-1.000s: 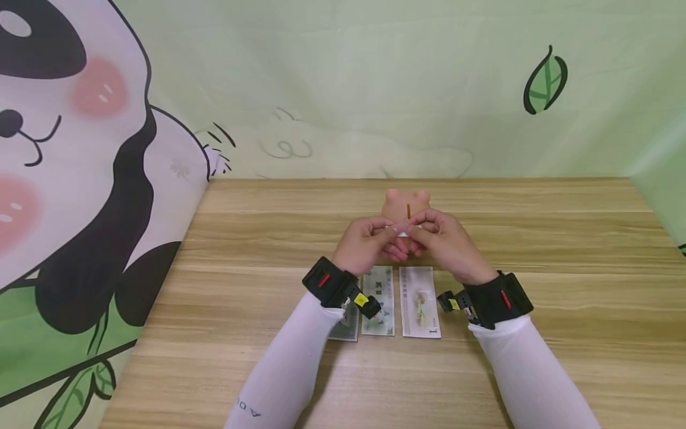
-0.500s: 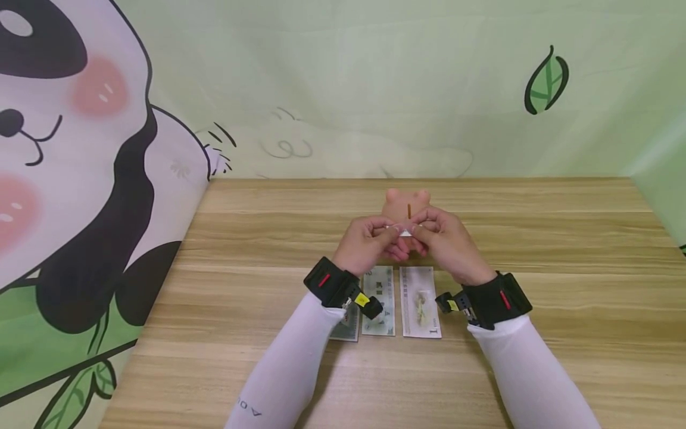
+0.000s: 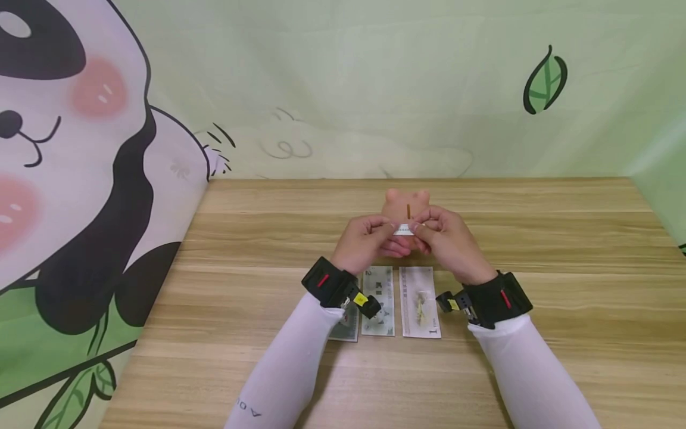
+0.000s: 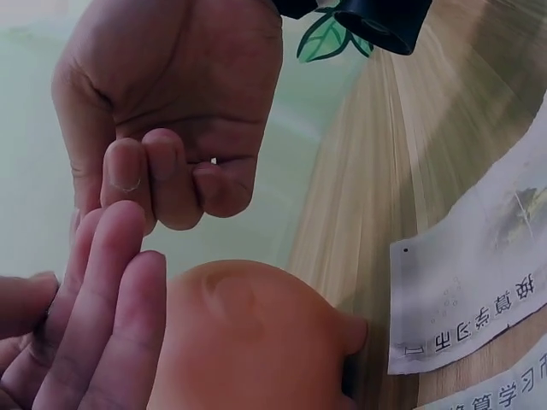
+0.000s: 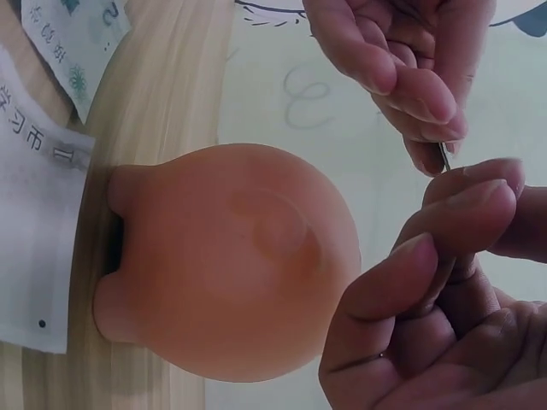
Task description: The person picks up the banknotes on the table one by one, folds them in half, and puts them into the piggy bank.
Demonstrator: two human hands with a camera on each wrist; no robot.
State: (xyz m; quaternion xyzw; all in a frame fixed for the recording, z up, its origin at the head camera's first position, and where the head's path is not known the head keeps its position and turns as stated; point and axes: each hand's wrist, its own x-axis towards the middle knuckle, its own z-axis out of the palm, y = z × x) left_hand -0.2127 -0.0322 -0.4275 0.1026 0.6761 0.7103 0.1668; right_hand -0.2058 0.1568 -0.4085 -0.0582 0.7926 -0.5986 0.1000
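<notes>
Above the back middle of the table, a narrow white folded banknote [image 3: 404,229] with a row of print is stretched between both hands. My left hand [image 3: 367,241] pinches its left end, and my right hand [image 3: 447,241] pinches its right end. In the right wrist view only a thin edge shows between the fingertips. Just behind and below the hands stands an orange piggy bank [image 3: 399,205] with a dark slot on top; its rounded body [image 5: 231,265] fills the middle of the right wrist view. The hands hide its lower part in the head view.
Nearer the person, a one-yuan practice banknote [image 3: 420,301], a green two-yuan note [image 3: 378,298] and a darker note [image 3: 345,326] lie side by side on the wooden table [image 3: 563,238]. The left wrist partly covers the darker note. A panda-printed backdrop [image 3: 321,71] rises behind the table.
The thumbs have moved apart along the folded banknote, so more of its white face and a row of print now show. The piggy bank and the notes on the table stay put.
</notes>
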